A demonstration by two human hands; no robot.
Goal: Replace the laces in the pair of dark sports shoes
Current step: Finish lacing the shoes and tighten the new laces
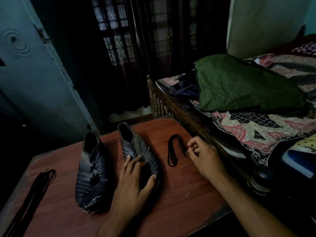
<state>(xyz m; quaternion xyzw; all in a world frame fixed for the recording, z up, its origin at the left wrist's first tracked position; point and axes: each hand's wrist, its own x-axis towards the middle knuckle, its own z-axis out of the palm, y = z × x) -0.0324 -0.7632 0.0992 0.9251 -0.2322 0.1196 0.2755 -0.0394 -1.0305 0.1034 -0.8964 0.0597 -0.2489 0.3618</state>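
Your left hand (pixel 135 178) lies spread, fingers straight, on the toe of the right-hand shoe (pixel 136 147) mid-table. Your right hand (pixel 203 154) pinches a black lace (pixel 171 153) lying near the table's (pixel 179 202) right edge. The other shoe (pixel 93 171), still laced, sits just left; another lace bundle (pixel 42 180) lies by the left edge.

Left hand (pixel 135 178) rests palm-down on the right shoe (pixel 136 147), fingers spread. Right hand (pixel 203 154), right of that shoe, pinches a black lace (pixel 171 151).
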